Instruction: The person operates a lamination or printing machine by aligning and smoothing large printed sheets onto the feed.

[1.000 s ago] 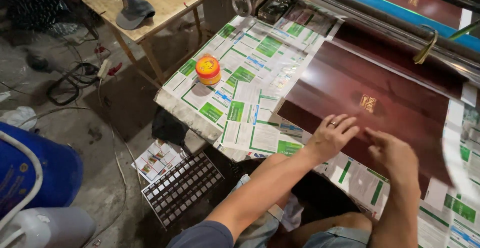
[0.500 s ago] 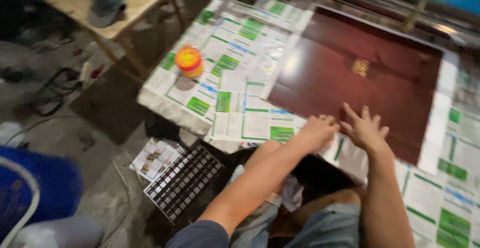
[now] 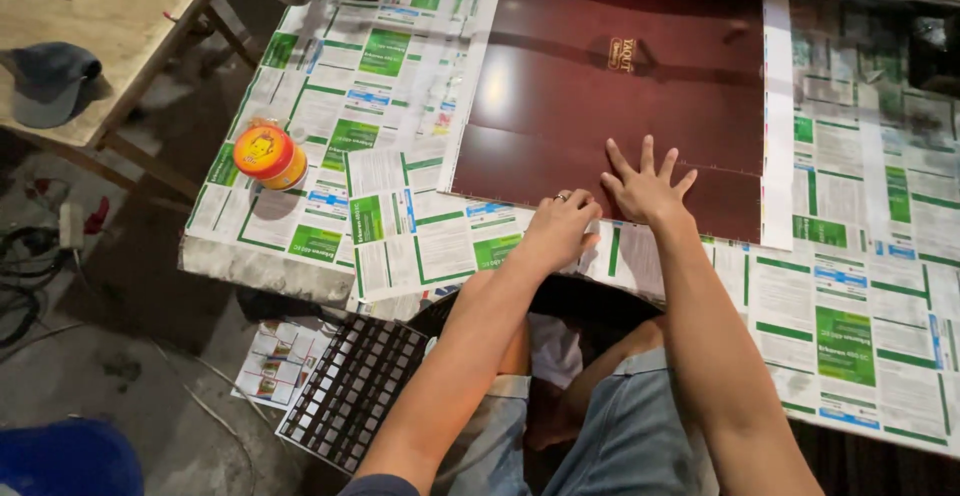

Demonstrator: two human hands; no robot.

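Green-and-white printed paper sheets (image 3: 380,106) cover the workbench where a glossy dark maroon flat sheet (image 3: 600,106) lies, thin, likely flexible and slippery, my right hand (image 3: 645,188) splayed on its near edge, my left hand (image 3: 558,228) curled, holding nothing.

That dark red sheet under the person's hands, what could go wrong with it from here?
The dark red sheet lies glossy on loose green-and-white printed sheets, so it might slide as the right hand presses flat on it. The left hand rests at its near edge with a ring on; that could scratch the shiny surface. The orange tin sits close to the table's left edge and could be knocked off if the papers shift.
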